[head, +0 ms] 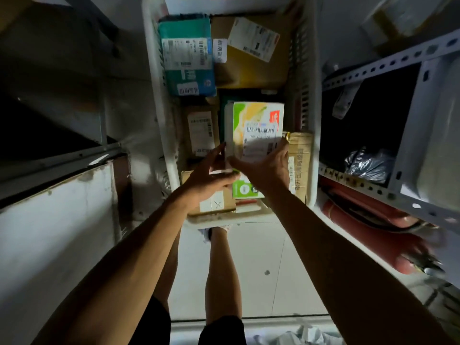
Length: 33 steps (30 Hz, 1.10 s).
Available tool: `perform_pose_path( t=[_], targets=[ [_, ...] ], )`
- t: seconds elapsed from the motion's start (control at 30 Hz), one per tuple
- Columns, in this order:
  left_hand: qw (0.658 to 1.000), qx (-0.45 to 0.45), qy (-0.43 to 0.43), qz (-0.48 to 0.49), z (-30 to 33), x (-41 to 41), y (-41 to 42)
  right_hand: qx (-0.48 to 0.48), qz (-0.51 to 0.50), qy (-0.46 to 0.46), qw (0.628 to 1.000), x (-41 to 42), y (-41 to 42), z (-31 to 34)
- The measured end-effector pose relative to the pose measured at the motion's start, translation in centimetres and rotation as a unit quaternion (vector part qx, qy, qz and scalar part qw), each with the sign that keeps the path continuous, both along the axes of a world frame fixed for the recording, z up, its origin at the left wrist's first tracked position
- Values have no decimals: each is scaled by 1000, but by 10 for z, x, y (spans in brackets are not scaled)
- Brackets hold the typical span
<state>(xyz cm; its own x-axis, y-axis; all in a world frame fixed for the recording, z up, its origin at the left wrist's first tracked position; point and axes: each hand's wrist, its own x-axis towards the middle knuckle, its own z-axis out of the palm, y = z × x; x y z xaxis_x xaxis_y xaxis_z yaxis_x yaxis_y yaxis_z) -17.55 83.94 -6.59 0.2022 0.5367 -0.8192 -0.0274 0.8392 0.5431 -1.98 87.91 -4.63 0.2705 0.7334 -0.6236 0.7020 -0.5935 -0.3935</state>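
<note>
The right hand [263,168] is gripping the green-and-white box [256,118] at its near edge, fingers curled over the label. The left hand [211,178] is touching the edge left of that grip; whether it is pinching cannot be told. The box is resting on parcels inside the white basket [151,70]. Recommended: keeping it level while raising it clear of the brown carton [300,158] just right of the grip.
</note>
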Motion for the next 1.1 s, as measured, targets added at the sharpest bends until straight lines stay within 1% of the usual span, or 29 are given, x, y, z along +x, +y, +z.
perform_pose_path(
  t=[0.07, 0.17, 0.27, 0.37, 0.47, 0.53, 0.63, 0.67, 0.77, 0.8, 0.93, 1.0, 1.1],
  targets=[
    [1000, 7, 23, 7, -16, -2, 20, 2, 5, -9, 1000, -7, 21, -22],
    [996, 28, 86, 18, -47, -5, 34, 7, 19, -29, 999, -18, 45, -60],
    [991, 56, 124, 1, -73, -7, 33, -31, 15, -50, 998, -32, 58, -96],
    [991, 53, 124, -13, -89, -8, 23, -50, -20, -51, 997, -46, 58, -127],
    [990, 45, 131, -28, -97, -12, 11, -60, -37, -33, 997, -50, 52, -155],
    [988, 47, 140, -40, -102, -17, 5, -66, -37, -8, 997, -46, 51, -170],
    [987, 44, 146, -55, -112, -24, 4, -89, -65, 45, 993, -43, 50, -194],
    [986, 43, 147, -58, -114, -25, 5, -103, -61, 49, 992, -43, 50, -201],
    [983, 44, 163, -72, -114, -28, 9, -135, 0, 27, 990, -40, 45, -213],
    [981, 48, 174, -70, -110, -29, 10, -140, 20, 17, 990, -41, 46, -207],
    [971, 73, 214, -73, -75, -36, 11, -177, 110, -31, 978, -43, 47, -151],
    [965, 84, 232, -88, -45, -43, 7, -187, 131, -18, 973, -42, 43, -111],
    [956, 99, 254, -106, 9, -50, -2, -191, 145, 0, 971, -42, 33, -32]
  ],
)
